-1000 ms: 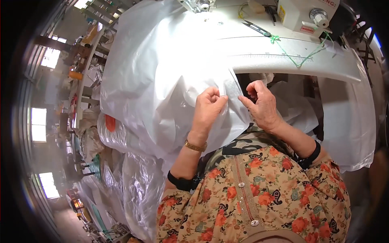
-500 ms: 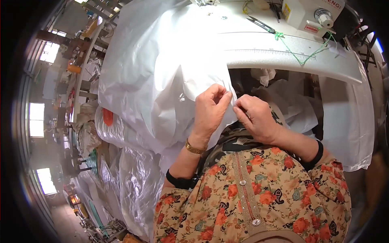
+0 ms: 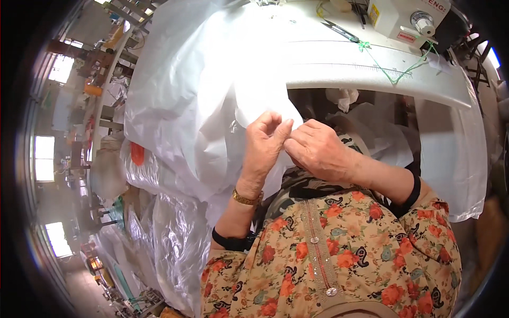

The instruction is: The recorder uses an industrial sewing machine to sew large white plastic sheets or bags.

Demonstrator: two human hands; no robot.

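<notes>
A large white sheet (image 3: 169, 100), thin and slightly shiny, spreads over the sewing table and hangs down in folds toward my lap. My left hand (image 3: 262, 146) pinches its right edge between thumb and forefinger. Close against it, my right hand (image 3: 321, 151) is closed with curled fingers on the same edge, knuckles upward. The fingertips of both hands almost meet, and the bit of edge between them is mostly hidden. Toward the far edge of the view, bright light washes out the sheet near the metal foot area of the sewing machine (image 3: 268, 2).
On the white sewing table (image 3: 366, 77), marked with a ruler scale, lie thread snips (image 3: 342, 32) tied to a green cord (image 3: 392, 79). The machine's body (image 3: 403, 21) with a dial stands at the far right. Crinkled clear plastic (image 3: 180, 249) hangs at the left, near an orange-red object (image 3: 137, 153).
Both hands have shifted slightly left and drawn closer together along the sheet's edge. My right hand has turned, its knuckles now facing up more, and the edge has moved left with them.
</notes>
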